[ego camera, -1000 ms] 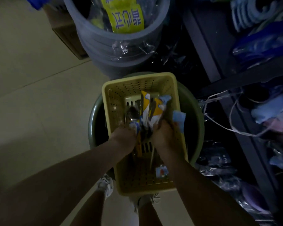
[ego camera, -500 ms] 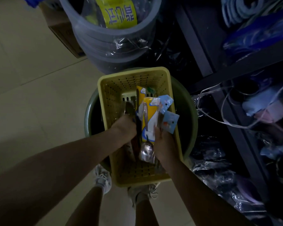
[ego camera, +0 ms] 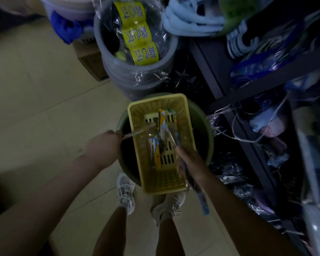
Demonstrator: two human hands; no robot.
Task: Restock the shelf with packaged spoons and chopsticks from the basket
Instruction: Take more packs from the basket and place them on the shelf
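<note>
Yellow labels (ego camera: pixel 137 36) bear blue characters, illegible.

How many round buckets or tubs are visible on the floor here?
2: a grey bucket holding yellow-labelled packs, and a green tub under the yellow basket. Others may be hidden.

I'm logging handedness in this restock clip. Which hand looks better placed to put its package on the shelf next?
Probably the right hand: it grips a long package on the side nearest the dark shelf. The left hand holds its clear package across the yellow basket, farther away.
</note>
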